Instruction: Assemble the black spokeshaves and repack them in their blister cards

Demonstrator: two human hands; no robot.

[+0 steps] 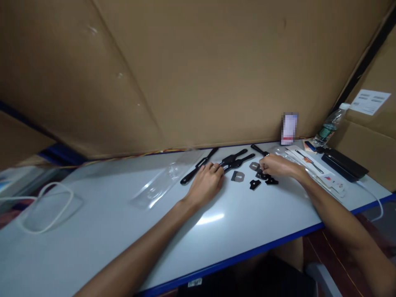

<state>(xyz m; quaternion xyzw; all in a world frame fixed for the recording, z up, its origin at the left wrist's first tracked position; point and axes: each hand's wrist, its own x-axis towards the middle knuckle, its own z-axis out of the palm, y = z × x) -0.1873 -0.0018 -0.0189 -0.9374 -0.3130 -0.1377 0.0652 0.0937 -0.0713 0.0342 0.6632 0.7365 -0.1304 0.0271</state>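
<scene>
My left hand rests on the table with its fingers curled over the near ends of two black spokeshaves, which lie close together. Another black spokeshave lies just left of that hand, partly hidden behind it. My right hand reaches down with its fingers pinched together among small metal parts; what they hold is hidden. A black handle pokes out behind these fingers. Around them lie a slotted grey blade, a second grey blade and flat black cap pieces.
A clear plastic sleeve lies left of the tools. Printed cards, a black case-like object, a bottle and a propped phone are at the right. A white cable loops at far left; cardboard stands behind.
</scene>
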